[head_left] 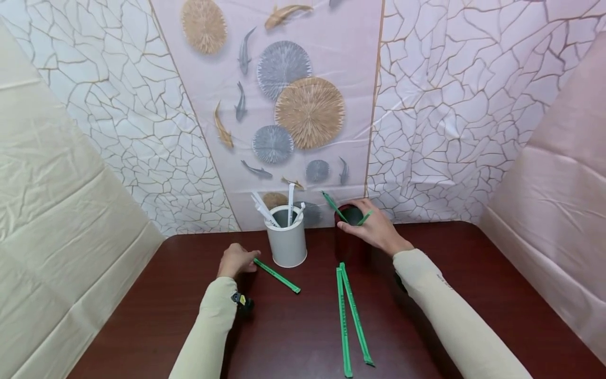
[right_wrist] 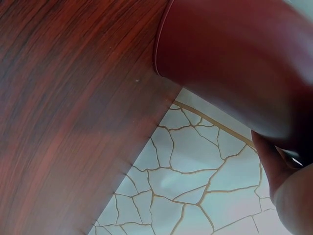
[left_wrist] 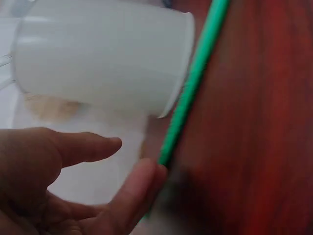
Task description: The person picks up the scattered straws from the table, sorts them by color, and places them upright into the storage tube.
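Taking white cup [head_left: 289, 247] as landmark. With left hand [head_left: 236, 260], just left of white cup, touching the far end of a green straw [head_left: 276, 276], slanting from there across the front of white cup, near its base. Not being able to tell whether left fingertips are pinching the straw or only resting against it; seeing one digit standing apart from it in the left wrist view.

With right hand [head_left: 376, 229], right of white cup, gripping red cup [head_left: 347, 250] by its upper part, thumb on the near side. Noting green straws [head_left: 333, 205] sticking out of red cup, white straws [head_left: 291, 205] out of white cup. Finding a loose pair [head_left: 344, 321] of green straws lying in front and to the right of white cup.

Judging step in hand as picking up the straw by white cup while steadying red cup. Calling next, probably, for making the left pinch sure, then lifting without brushing white cup.
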{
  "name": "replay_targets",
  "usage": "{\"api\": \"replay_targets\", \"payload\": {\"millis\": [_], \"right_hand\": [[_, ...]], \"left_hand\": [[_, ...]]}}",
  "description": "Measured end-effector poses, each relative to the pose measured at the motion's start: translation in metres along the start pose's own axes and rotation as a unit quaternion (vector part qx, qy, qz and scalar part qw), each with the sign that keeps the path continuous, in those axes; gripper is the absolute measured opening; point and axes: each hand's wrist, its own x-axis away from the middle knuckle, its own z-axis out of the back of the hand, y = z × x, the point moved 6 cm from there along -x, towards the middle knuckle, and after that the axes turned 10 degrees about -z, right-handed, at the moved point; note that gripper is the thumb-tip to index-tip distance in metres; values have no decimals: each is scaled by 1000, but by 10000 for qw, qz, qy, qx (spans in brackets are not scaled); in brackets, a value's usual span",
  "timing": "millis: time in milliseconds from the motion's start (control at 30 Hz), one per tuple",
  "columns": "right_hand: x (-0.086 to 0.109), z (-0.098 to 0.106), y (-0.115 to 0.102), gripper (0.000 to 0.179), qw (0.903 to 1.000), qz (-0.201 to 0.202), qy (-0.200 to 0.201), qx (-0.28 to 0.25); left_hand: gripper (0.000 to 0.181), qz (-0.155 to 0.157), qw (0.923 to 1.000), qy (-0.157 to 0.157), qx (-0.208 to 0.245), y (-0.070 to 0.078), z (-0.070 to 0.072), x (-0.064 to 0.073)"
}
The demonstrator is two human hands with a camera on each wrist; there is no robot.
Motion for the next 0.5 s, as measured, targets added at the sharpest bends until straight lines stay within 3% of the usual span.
{"api": "replay_targets", "payload": {"millis": [100,267,333,467,500], "right_hand": [[0,0,0,78,10000,11,49,-14],[1,-2,-2,79,10000,76,22,-37],[1,-2,-3,79,10000,72,14,-60],[0,-1,-2,79,10000,33,46,-41],[0,0,-1,78,10000,21,58,-45]], "left_hand": [[30,-38,9995,314,-75,-4,-9,-2],[29,-393,9952,780,-437,-12,-16,-10],[30,-494,9942,806,-508,-18,-17,-16],[31,-430,9954,721,-451,-16,-18,-16],[31,-297,9965,672,-389,-10,-16,-11]]}}
